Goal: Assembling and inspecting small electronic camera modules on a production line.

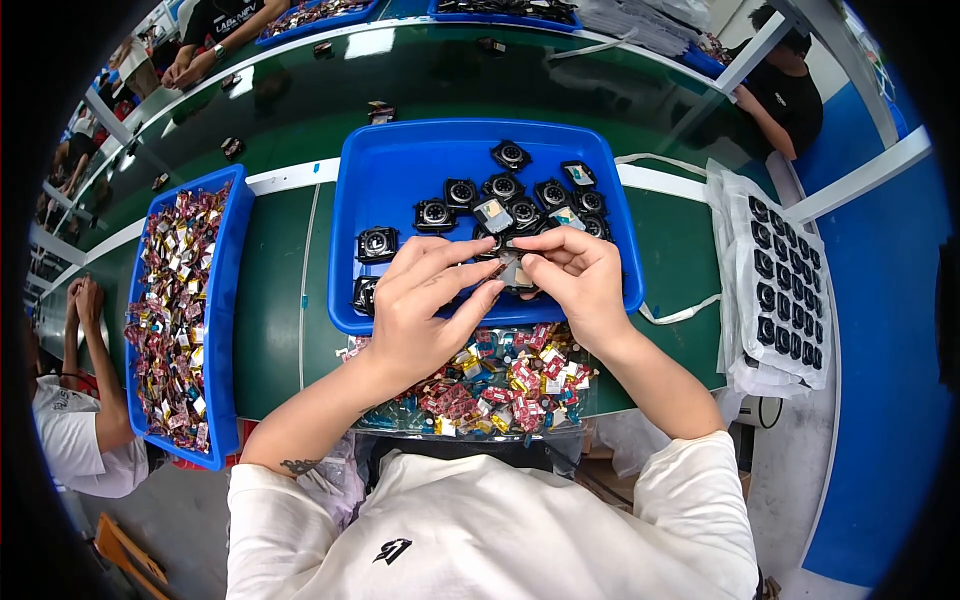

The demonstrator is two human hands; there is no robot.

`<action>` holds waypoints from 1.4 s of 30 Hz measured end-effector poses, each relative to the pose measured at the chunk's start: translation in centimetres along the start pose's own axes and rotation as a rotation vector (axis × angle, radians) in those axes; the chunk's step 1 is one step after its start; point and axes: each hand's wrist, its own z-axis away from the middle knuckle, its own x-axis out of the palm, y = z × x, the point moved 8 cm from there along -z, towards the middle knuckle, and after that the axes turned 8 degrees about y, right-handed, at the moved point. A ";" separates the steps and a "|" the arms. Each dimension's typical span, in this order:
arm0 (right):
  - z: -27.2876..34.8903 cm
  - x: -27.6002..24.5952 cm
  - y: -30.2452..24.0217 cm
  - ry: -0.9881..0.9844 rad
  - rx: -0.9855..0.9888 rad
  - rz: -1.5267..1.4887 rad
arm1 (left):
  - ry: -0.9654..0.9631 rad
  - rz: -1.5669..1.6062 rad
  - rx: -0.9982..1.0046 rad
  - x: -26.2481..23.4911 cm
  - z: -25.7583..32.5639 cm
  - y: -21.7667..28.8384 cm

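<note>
Over the near edge of the blue tray, my left hand and my right hand meet with their fingertips together. Between them is a small watch case with a pale grey square face; my fingers cover much of it. Thumb and fingers of each hand pinch it from either side. Just beyond lie several black watch cases with round dark centres, loosely heaped in the tray. A few of them, such as one watch case with a silvery block, show a light part on top.
Small red, yellow and white parts lie in clear plastic before me. At left, a long blue bin is full of similar parts. White trays of black cases are stacked at right. Beyond runs a green conveyor, with people around.
</note>
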 end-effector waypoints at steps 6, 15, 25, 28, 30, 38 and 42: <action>0.0 0.4 -0.2 0.036 -0.045 -0.014 | -0.074 0.148 -0.326 0.3 0.3 -1.4; 0.8 0.5 -0.8 0.059 -0.244 0.190 | -0.151 0.726 -0.893 2.7 3.0 -4.3; 0.9 1.1 -1.0 -0.076 -0.210 0.107 | -0.136 0.592 -0.875 2.5 2.7 -5.0; 0.8 1.0 -0.9 -0.105 -0.166 0.139 | -0.229 0.526 -0.884 2.6 2.9 -4.6; 0.5 0.7 -1.3 -0.074 -0.161 0.200 | -0.284 0.638 -0.929 3.1 3.4 -4.9; -14.2 -3.8 -6.7 0.209 -0.406 0.583 | -0.305 0.796 -0.960 3.2 3.1 -5.5; -23.1 -9.0 -2.8 0.340 -0.090 0.634 | -0.355 0.738 -0.981 3.7 3.0 -5.7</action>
